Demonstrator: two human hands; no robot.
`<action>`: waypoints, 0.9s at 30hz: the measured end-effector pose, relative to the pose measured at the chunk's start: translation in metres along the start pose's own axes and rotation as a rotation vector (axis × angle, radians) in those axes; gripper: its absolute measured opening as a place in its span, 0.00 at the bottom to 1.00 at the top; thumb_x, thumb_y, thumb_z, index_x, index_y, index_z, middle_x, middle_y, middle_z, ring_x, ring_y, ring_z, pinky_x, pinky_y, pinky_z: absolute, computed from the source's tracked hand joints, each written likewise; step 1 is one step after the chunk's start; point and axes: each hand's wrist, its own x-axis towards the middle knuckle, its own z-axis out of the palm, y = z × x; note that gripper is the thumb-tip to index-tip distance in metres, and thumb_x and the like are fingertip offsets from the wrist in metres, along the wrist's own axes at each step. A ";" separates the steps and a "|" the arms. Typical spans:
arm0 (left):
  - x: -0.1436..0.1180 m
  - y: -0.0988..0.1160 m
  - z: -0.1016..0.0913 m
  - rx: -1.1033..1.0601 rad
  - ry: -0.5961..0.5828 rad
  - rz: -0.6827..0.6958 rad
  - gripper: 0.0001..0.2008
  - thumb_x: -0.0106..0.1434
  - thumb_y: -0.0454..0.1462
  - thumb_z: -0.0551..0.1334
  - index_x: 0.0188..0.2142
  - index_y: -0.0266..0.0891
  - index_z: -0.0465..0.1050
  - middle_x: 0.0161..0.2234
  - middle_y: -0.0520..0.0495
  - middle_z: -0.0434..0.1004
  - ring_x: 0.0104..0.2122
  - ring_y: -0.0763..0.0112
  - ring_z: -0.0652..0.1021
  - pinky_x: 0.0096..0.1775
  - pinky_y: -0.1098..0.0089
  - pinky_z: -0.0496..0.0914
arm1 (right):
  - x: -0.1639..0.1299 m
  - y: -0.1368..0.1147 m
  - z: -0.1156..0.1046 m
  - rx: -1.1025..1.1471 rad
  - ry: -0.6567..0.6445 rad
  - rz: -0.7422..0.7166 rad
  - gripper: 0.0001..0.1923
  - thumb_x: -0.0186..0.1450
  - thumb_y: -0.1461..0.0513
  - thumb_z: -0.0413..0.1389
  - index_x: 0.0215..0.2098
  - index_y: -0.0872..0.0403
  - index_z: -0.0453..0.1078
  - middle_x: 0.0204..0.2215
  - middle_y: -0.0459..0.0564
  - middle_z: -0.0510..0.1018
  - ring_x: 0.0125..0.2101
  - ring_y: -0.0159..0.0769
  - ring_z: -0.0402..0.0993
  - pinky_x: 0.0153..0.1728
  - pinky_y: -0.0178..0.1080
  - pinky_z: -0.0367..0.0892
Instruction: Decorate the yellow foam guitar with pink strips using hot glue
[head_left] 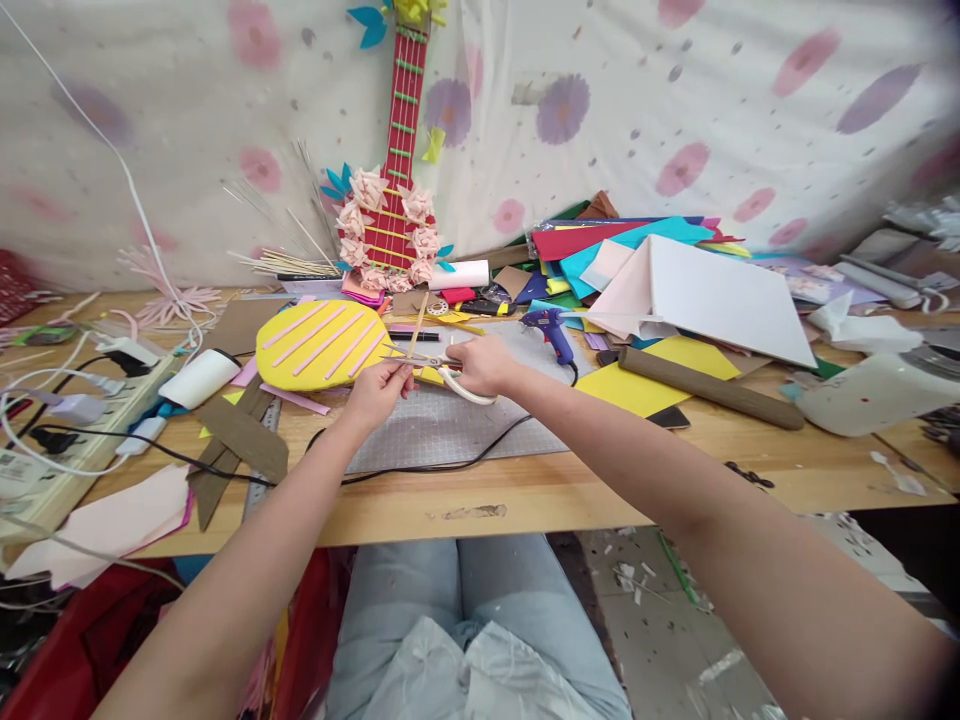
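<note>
My left hand point(379, 393) is closed in a pinch on a thin tan strip point(419, 318) that points up and away from me. In my right hand point(482, 364) is a pair of scissors point(466, 388) with white handles, gripped by the loops. The scissor blades reach left to the strip, just above my left fingertips; whether they touch it I cannot tell. Left of the hands lies a yellow rounded panel point(302, 352) with slanted pink strips across it. Both hands are over a grey cutting mat point(442, 437), with a black pen point(415, 336) just beyond them.
A purple glue gun point(553, 330) lies on the right, its black cable crossing the mat. Behind stands a red paper guitar point(405, 120) with pink flowers. Coloured sheets point(615, 250) and a brown tube point(712, 388) fill the right; a power strip point(90, 440) is at left.
</note>
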 end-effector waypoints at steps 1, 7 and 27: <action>0.000 -0.001 0.002 0.054 0.052 -0.008 0.15 0.59 0.42 0.52 0.20 0.38 0.65 0.17 0.52 0.66 0.21 0.74 0.69 0.29 0.72 0.66 | 0.001 0.000 0.000 0.000 0.004 0.007 0.20 0.60 0.50 0.46 0.34 0.55 0.72 0.31 0.54 0.78 0.32 0.40 0.71 0.27 0.36 0.50; 0.001 0.003 0.006 0.201 0.023 0.022 0.16 0.60 0.40 0.50 0.19 0.38 0.64 0.17 0.52 0.67 0.22 0.72 0.70 0.29 0.71 0.64 | 0.004 0.008 0.006 0.040 0.068 -0.049 0.19 0.60 0.51 0.46 0.35 0.55 0.70 0.34 0.53 0.78 0.32 0.38 0.71 0.26 0.36 0.49; -0.007 0.011 0.013 0.335 0.132 0.056 0.14 0.60 0.38 0.50 0.20 0.39 0.63 0.18 0.52 0.68 0.22 0.72 0.70 0.30 0.71 0.63 | -0.003 -0.002 0.006 0.015 0.017 0.020 0.21 0.61 0.50 0.45 0.37 0.55 0.70 0.34 0.54 0.77 0.34 0.39 0.71 0.29 0.35 0.53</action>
